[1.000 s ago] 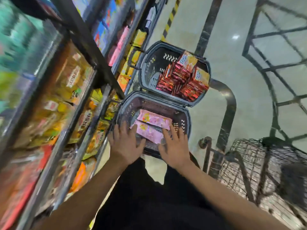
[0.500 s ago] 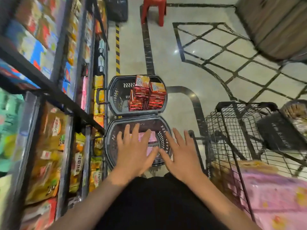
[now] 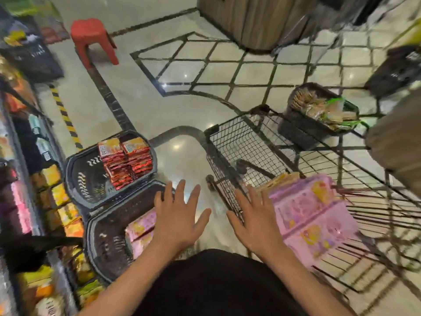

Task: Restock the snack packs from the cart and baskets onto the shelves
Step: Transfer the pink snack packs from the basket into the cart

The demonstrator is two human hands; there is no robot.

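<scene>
My left hand (image 3: 180, 217) and my right hand (image 3: 255, 222) hover side by side with fingers spread, holding nothing. The left one is above the right rim of the near grey basket (image 3: 98, 242), where pink snack packs (image 3: 141, 231) lie. The right one is over the left edge of the black wire cart (image 3: 230, 142), next to a stack of pink snack packs (image 3: 312, 222) inside it. A second grey basket (image 3: 77, 176) beyond holds stacked red snack packs (image 3: 127, 163). Stocked shelves (image 3: 27, 179) run along the left.
A dark basket of wrapped snacks (image 3: 319, 110) sits on the cart's far end. A red plastic stool (image 3: 93, 39) stands on the tiled floor ahead. A wooden counter (image 3: 257, 19) is at the back. Yellow-black tape (image 3: 66, 119) lines the shelf base.
The view has swung right from the shelves toward the cart. Both hands have lifted off the pink packs in the near basket and moved right, fingers spread.
</scene>
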